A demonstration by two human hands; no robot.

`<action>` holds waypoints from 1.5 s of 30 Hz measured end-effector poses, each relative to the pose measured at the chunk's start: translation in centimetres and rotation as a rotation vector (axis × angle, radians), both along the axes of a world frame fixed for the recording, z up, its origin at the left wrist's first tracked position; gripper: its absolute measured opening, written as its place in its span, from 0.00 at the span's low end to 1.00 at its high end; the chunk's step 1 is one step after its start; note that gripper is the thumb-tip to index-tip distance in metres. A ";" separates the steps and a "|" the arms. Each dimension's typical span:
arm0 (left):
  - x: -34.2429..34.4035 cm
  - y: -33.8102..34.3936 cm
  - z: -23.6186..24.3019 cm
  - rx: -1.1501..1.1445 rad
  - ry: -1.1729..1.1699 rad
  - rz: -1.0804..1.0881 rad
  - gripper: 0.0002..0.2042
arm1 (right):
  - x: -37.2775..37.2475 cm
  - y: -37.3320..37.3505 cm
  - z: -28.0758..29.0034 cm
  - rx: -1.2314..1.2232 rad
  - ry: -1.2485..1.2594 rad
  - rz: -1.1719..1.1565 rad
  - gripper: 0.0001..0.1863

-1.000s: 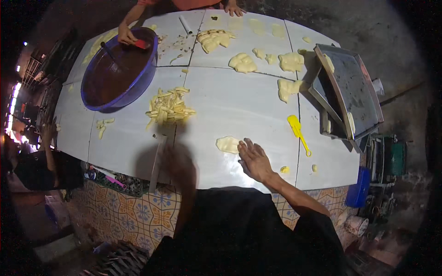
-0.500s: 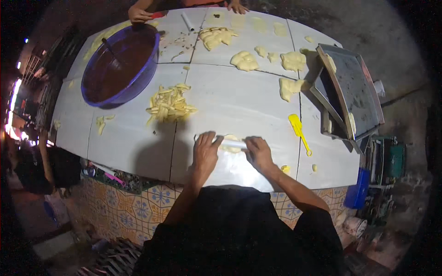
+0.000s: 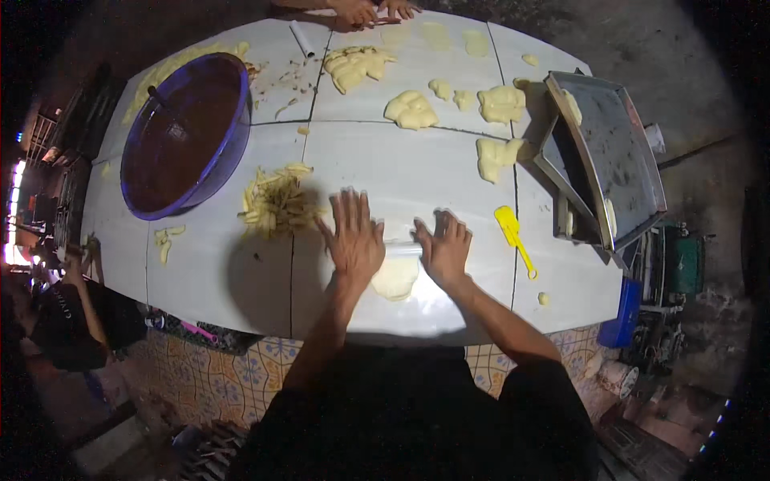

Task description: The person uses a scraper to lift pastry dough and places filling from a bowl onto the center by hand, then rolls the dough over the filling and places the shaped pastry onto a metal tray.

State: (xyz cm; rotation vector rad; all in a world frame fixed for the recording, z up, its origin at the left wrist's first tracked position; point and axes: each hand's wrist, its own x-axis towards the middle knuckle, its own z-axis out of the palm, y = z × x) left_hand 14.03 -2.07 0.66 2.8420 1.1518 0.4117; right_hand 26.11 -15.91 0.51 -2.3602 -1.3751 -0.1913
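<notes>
A white rolling pin (image 3: 403,249) lies crosswise on the tabletop in front of me. Its middle is pressed on the far edge of a thin, pale piece of dough (image 3: 395,279), which spreads flat on my side of the pin. My left hand (image 3: 358,247) rests over the pin's left end, fingers stretched forward and apart. Over the other end lies my right hand (image 3: 446,247), its fingers also extended rather than wrapped round. Both palms hide the pin's ends. Left of my left hand is a heap of yellow dough strips (image 3: 277,200).
A purple basin (image 3: 241,132) of brown filling stands at left. Dough lumps (image 3: 411,110) lie farther off. To the right are a yellow spatula (image 3: 513,238) and stacked metal trays (image 3: 613,152). Across the table (image 3: 449,184), another person's hands (image 3: 357,11) work near a second white pin (image 3: 301,38).
My fingers have gone from curled round the pin to stretched out, and the pin has rolled forward. More flattened dough shows on my side. The other person's hands have come together.
</notes>
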 end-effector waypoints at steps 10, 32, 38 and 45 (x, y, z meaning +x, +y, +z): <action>3.9 5.9 0.7 -0.178 -0.559 -0.030 0.33 | 9.9 -2.0 -1.4 0.166 0.205 -0.153 0.18; -17.7 -4.9 -4.6 0.142 -0.798 0.782 0.24 | 1.3 20.0 15.0 -0.048 0.408 0.698 0.18; -17.8 -5.6 -4.8 -0.187 -0.687 0.944 0.19 | -9.2 41.8 17.7 -0.128 -0.188 1.046 0.13; -17.7 -4.8 -3.3 -0.045 -0.441 0.845 0.17 | -13.1 50.0 11.6 -0.799 -0.387 1.096 0.13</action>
